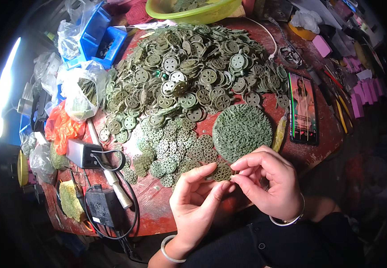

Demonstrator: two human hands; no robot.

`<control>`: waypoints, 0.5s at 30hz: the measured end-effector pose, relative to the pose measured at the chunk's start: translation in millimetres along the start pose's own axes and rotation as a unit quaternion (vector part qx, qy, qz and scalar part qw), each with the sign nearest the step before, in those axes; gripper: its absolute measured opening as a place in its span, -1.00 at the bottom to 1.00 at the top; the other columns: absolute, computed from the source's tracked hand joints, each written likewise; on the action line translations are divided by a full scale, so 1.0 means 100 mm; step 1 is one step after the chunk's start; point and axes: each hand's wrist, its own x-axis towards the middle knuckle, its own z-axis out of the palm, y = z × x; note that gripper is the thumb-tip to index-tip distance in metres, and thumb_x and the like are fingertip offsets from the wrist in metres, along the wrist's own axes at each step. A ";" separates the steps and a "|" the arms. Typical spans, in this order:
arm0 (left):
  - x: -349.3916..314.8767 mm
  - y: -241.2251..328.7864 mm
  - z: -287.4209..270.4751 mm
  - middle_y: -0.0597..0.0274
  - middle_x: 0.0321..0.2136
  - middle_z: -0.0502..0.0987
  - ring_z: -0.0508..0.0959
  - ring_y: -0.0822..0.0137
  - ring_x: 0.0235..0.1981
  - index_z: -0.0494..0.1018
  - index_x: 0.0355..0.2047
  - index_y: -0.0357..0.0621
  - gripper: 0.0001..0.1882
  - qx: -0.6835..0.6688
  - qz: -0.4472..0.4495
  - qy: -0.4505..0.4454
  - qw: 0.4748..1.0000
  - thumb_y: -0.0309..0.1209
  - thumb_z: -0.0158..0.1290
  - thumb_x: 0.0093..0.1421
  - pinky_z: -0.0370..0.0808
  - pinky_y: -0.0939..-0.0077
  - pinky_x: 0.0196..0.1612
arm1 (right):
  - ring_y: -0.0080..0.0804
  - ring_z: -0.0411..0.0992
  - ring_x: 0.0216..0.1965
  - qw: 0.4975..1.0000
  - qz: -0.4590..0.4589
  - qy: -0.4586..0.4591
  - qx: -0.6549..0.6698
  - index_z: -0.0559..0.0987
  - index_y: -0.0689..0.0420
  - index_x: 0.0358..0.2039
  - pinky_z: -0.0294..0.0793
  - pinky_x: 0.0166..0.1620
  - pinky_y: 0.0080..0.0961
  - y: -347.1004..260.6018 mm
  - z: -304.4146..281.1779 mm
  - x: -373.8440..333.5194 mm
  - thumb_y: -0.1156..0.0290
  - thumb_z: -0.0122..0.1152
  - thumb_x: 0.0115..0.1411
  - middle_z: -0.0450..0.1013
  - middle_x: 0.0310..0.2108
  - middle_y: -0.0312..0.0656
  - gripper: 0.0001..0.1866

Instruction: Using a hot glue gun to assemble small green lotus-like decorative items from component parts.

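Over the table's near edge, both my hands come together around a small round openwork metal disc (223,171), dull green-brown with a cut-out pattern. My left hand (194,193) has its thumb and index finger at the disc's left and lower edge, the other fingers curled behind. My right hand (267,181) pinches with thumb and index finger at the disc's right edge; any smaller part between those tips is too small to make out. Just beyond lie flat openwork discs (169,149) in a loose spread. A round green rough-textured pad (242,132) sits beyond my right hand.
A large heap of round metal pieces (193,67) covers the red table (157,214). A yellow-green basin (195,15) stands behind it. On the right lies a lit phone (302,109); on the left are a blue bin (113,44), plastic bags (79,91) and a black adapter (103,206) with cables.
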 end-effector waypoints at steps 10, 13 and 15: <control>-0.01 -0.03 0.03 0.00 -0.19 0.54 0.63 0.27 -0.20 0.33 0.02 -0.41 -0.60 -0.013 0.013 0.006 1.000 -0.74 0.09 0.17 0.60 0.51 -0.09 | -0.56 0.56 -0.42 0.999 -0.011 0.027 -0.018 0.52 0.31 -0.27 0.54 -0.44 -0.72 0.02 0.05 -0.01 0.72 0.23 0.10 0.43 -0.34 -0.18 -0.83; -0.01 -0.04 0.04 0.00 -0.17 0.53 0.63 0.24 -0.19 0.33 0.01 -0.42 -0.61 -0.011 0.020 0.006 1.000 -0.76 0.09 0.16 0.61 0.48 -0.07 | -0.56 0.56 -0.42 0.999 -0.009 0.031 -0.010 0.52 0.31 -0.27 0.53 -0.44 -0.73 0.04 0.05 -0.02 0.72 0.23 0.10 0.44 -0.34 -0.18 -0.83; -0.02 -0.05 0.04 -0.01 -0.16 0.53 0.63 0.23 -0.18 0.33 0.00 -0.42 -0.61 -0.008 0.027 0.010 1.000 -0.76 0.09 0.16 0.61 0.47 -0.06 | -0.58 0.55 -0.41 0.999 -0.001 0.034 -0.004 0.53 0.30 -0.28 0.52 -0.43 -0.74 0.05 0.06 -0.02 0.71 0.24 0.10 0.45 -0.34 -0.19 -0.83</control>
